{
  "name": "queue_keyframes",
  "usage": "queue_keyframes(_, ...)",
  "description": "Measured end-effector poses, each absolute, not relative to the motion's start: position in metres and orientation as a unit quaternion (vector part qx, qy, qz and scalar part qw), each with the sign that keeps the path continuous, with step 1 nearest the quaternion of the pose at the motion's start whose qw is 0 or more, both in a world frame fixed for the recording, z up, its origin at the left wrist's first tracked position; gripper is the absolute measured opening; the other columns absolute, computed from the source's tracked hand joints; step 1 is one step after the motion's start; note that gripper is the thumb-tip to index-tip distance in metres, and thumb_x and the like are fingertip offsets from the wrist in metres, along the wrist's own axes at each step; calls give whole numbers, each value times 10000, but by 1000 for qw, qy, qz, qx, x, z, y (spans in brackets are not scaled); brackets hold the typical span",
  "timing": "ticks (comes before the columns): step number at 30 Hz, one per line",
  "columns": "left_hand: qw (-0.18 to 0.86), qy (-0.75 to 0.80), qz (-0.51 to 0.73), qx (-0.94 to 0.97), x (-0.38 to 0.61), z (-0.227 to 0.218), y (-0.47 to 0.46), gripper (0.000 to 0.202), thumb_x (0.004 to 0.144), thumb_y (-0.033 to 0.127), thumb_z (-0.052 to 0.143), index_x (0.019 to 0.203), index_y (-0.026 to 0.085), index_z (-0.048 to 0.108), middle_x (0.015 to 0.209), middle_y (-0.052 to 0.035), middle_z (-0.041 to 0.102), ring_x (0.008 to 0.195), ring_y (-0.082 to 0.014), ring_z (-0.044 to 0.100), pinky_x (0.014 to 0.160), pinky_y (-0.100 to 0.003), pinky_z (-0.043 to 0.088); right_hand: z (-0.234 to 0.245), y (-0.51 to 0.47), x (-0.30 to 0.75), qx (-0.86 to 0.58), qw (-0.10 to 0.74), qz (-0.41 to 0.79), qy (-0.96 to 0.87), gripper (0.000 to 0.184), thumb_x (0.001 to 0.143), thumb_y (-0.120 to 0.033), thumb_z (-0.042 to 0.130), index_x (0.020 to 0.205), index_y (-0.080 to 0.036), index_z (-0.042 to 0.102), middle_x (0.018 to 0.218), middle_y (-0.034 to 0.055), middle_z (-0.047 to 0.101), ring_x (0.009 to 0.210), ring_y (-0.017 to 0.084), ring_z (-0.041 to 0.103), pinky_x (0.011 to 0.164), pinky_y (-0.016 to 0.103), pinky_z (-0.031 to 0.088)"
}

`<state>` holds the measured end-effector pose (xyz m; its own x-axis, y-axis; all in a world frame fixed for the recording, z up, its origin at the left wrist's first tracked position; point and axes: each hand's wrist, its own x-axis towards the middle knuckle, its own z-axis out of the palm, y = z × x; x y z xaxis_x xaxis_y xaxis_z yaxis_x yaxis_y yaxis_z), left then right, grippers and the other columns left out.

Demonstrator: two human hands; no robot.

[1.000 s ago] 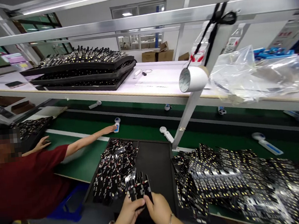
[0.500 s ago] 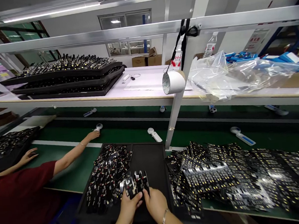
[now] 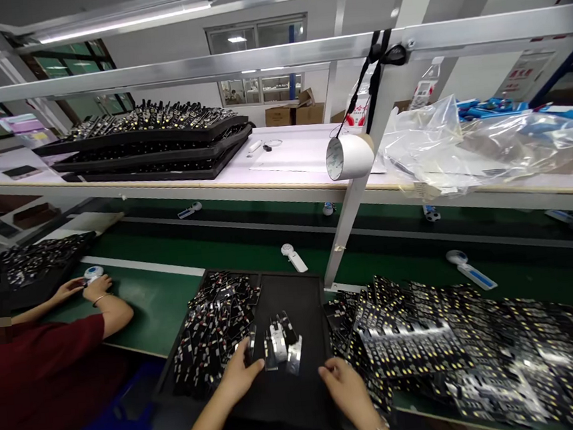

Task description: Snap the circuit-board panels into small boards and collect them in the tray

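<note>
A black tray (image 3: 300, 291) lies in front of me, with a heap of small black circuit boards (image 3: 213, 325) along its left side. A few boards (image 3: 277, 343) lie fanned out near the tray's middle. My left hand (image 3: 239, 374) is stretched out flat, its fingertips and thumb touching that fanned group. My right hand (image 3: 344, 387) hovers over the tray's right front corner with loosely spread fingers and nothing in it. It is close to the edge of a large loose pile of boards (image 3: 453, 341).
A person in a red shirt (image 3: 39, 370) sits at left, both hands on a white handheld device (image 3: 92, 273). More such devices (image 3: 294, 258) lie on the green belt (image 3: 249, 245). A slanted post (image 3: 353, 202) bears a tape roll (image 3: 349, 157). Stacked trays (image 3: 150, 143) and a plastic bag (image 3: 460, 139) fill the shelf.
My hands have let go of the bunch of boards, which now lies fanned on the tray, and my right hand has moved right. The other person has pulled the device back from the belt.
</note>
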<state>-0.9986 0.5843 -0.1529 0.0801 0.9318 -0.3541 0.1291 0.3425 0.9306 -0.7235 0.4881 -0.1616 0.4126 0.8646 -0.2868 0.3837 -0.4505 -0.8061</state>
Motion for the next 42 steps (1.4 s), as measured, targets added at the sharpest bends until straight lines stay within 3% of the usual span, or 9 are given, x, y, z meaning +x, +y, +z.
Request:
queue_keyframes(7, 575, 600, 353, 429, -1040, -164, 533, 721, 469, 580, 828, 1036, 176, 639, 1229, -185, 642, 1140, -373, 615, 1024, -467, 457, -157, 444, -633, -769, 542, 338, 13, 681, 505, -680, 740, 913, -221, 445, 633, -8, 590, 498, 190, 586, 423, 309, 478)
queue_keyframes(12, 620, 573, 325, 426, -1026, -166, 523, 680, 425, 578, 856, 962, 204, 670, 1122, -163, 705, 1109, -381, 631, 1016, -494, 451, -146, 456, -619, -738, 585, 335, -29, 606, 443, -718, 738, 661, -214, 482, 408, -62, 459, 348, 93, 371, 350, 230, 292)
queue_keyframes(16, 654, 543, 297, 436, -1014, -137, 521, 630, 505, 586, 834, 994, 219, 681, 1143, -147, 707, 1147, -353, 611, 1039, -466, 424, -121, 451, -632, -722, 627, 264, -121, 545, 563, -691, 705, 739, -229, 477, 513, -76, 499, 482, 111, 458, 464, 228, 367)
queue_keyframes(23, 892, 320, 243, 209, -990, -24, 529, 860, 734, 832, 387, 1281, 188, 546, 1275, -176, 624, 1004, -351, 682, 714, -386, 554, -77, 446, -705, -555, 312, -64, -769, 211, 948, -223, 409, 934, -225, 619, 720, 12, 623, 635, 158, 551, 630, 294, 371)
queue_keyframes(26, 873, 369, 224, 230, -995, -12, 533, 543, 759, 568, 660, 1145, 189, 617, 1100, -119, 704, 881, -266, 711, 654, -299, 556, -69, 451, -728, -455, 286, -143, -831, 319, 931, -140, 326, 909, -218, 634, 611, 2, 570, 556, 161, 491, 593, 319, 326)
queue_keyframes(29, 800, 460, 246, 295, -1007, -23, 529, 440, 681, 189, 783, 1091, 203, 621, 986, -48, 727, 830, -178, 695, 686, -236, 547, -62, 455, -732, -471, 303, -52, -827, 249, 858, -325, 544, 1081, -259, 635, 946, 64, 677, 846, 238, 606, 763, 361, 428)
queue_keyframes(33, 769, 477, 287, 315, -1016, -37, 520, 492, 739, 217, 743, 1197, 221, 563, 1093, -68, 708, 951, -204, 675, 799, -305, 555, -61, 462, -737, -691, 462, 202, -518, 892, 697, -583, 686, 1435, -225, 334, 1454, 163, 427, 1337, 371, 386, 1082, 557, 318)
queue_keyframes(37, 748, 487, 325, 311, -1012, -50, 517, 583, 696, 299, 781, 1225, 234, 544, 1243, -101, 643, 1117, -290, 613, 861, -402, 555, -77, 463, -763, -616, 553, 530, -184, 826, 634, -621, 735, 1269, -164, 468, 1088, 150, 695, 977, 340, 682, 851, 501, 547)
queue_keyframes(42, 645, 557, 395, 343, -1006, -83, 517, 684, 637, 413, 790, 1250, 228, 547, 1322, -128, 575, 1182, -354, 556, 834, -459, 575, -86, 451, -790, -578, 587, 548, -143, 634, 517, -576, 844, 922, -144, 615, 752, 95, 745, 736, 293, 732, 705, 378, 613)
